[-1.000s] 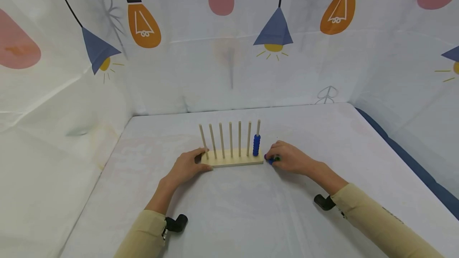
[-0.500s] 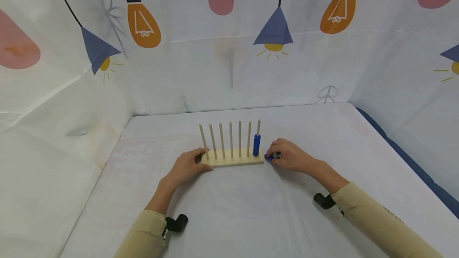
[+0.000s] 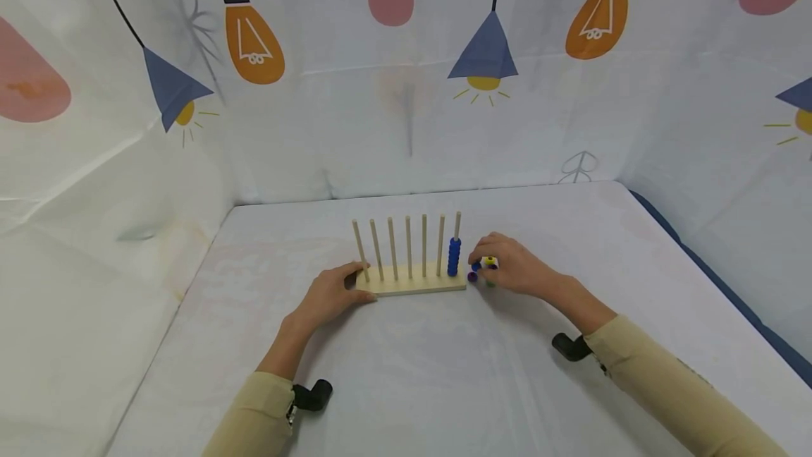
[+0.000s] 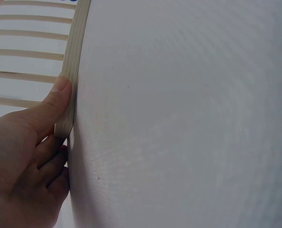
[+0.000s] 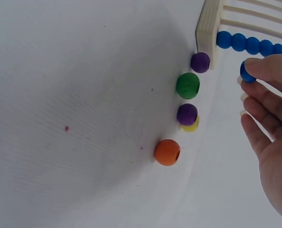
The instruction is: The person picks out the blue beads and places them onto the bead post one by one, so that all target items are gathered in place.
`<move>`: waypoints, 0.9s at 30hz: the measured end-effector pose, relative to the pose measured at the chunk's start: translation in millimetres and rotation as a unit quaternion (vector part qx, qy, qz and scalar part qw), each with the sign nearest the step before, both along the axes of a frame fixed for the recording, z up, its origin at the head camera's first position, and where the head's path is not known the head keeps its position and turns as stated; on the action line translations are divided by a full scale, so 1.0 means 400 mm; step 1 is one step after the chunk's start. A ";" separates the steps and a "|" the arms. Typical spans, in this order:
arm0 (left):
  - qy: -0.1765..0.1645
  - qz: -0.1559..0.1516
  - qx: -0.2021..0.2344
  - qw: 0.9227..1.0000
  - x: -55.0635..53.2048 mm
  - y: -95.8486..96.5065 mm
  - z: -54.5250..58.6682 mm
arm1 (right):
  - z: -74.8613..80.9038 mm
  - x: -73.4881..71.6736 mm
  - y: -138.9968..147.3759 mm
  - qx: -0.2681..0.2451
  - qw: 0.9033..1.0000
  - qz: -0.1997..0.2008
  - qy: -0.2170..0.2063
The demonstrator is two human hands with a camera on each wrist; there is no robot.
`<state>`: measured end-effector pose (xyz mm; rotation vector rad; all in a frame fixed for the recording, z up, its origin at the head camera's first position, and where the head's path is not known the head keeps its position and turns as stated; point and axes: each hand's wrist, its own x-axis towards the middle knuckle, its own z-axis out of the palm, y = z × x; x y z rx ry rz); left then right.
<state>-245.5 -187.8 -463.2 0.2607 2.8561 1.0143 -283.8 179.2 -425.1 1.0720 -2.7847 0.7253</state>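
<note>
A pale wooden board with a row of several upright pegs (image 3: 410, 286) stands on the white table. Blue beads (image 3: 453, 257) are stacked on its rightmost peg; the other pegs are bare. My left hand (image 3: 331, 296) grips the board's left end, its thumb on the front edge in the left wrist view. Just right of the board, my right hand (image 3: 517, 266) pinches a single blue bead (image 5: 247, 72) between thumb and fingers, raised off the table. Loose beads lie below that hand: purple (image 5: 200, 62), green (image 5: 187, 85), a second purple bead (image 5: 186, 114), yellow (image 5: 190, 125) and orange (image 5: 167, 152).
A white cloth covers the table (image 3: 406, 372). Behind it hangs a white curtain (image 3: 355, 132) printed with lamps and bulbs. A dark blue strip (image 3: 717, 273) runs along the table's right edge. Both wrists carry small black cameras.
My right hand has lifted slightly up and away from the table with the blue bead, uncovering loose purple, yellow and green beads. The left hand and the board have stayed put.
</note>
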 end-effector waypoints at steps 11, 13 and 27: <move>-0.001 0.000 -0.002 1.000 -0.005 -0.001 -0.002 | 0.048 -0.005 -0.004 -0.025 1.000 0.001 0.014; 0.000 0.000 -0.002 1.000 -0.005 -0.001 -0.002 | 0.057 -0.004 -0.005 -0.030 0.999 0.004 0.022; -0.001 0.001 0.003 1.000 -0.003 0.003 0.002 | 0.102 -0.010 -0.005 -0.079 0.993 0.033 0.080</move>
